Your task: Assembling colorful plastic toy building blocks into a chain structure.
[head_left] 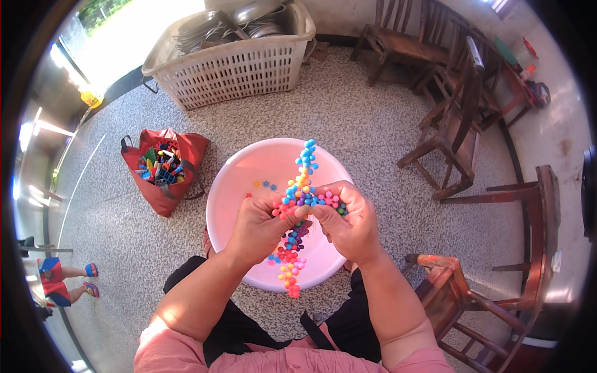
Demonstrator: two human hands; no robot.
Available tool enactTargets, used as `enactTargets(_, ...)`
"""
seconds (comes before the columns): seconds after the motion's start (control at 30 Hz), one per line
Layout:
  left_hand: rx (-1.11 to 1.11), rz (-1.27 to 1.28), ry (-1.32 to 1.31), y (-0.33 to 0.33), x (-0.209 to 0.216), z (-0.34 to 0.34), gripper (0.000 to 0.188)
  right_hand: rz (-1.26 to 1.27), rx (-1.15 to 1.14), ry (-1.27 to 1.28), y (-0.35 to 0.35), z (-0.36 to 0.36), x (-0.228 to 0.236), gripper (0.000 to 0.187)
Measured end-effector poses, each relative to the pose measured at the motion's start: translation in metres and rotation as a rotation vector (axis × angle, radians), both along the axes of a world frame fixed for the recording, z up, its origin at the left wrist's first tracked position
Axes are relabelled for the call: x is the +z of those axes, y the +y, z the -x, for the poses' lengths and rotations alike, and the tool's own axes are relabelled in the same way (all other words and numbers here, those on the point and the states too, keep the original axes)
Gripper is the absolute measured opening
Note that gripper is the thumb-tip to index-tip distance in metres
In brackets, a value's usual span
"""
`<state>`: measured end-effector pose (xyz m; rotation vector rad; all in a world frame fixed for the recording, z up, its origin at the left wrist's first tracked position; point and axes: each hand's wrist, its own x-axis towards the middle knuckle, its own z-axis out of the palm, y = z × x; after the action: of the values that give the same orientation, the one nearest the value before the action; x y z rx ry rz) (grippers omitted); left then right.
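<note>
At ten o'clock from the basin, a red bag (194,148) of mixed toy pieces sits on the speckled floor. The left forearm comes in from seven o'clock, its hand (254,225) back-up, thumb stretched toward two o'clock and fingers curled behind the beaded figure, pinching its red beads. Small flower-shaped pieces (266,184) lie inside the pink basin (239,168), at about eleven o'clock. Above the basin, between the hands, is the beaded figure (303,184), a knobbly multicoloured chain with one end at twelve o'clock and the other hanging at six. The right hand (353,225), its forearm coming from five o'clock, points its thumb toward ten; the index finger arches over pink beads, so thumb and fingers pinch the figure's right side. The thumb tips nearly meet. At four o'clock from the basin stands a wooden chair (440,286).
</note>
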<state>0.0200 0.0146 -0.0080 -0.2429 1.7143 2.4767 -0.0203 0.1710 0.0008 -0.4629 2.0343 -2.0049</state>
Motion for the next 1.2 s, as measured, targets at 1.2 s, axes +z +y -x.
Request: enactTargets(1.2, -0.21, -0.239, -0.09, -0.012, 0.002, -0.001, 0.035, 0.634, 0.066, -0.508, 0.022, 0.011, 0.005, 0.016)
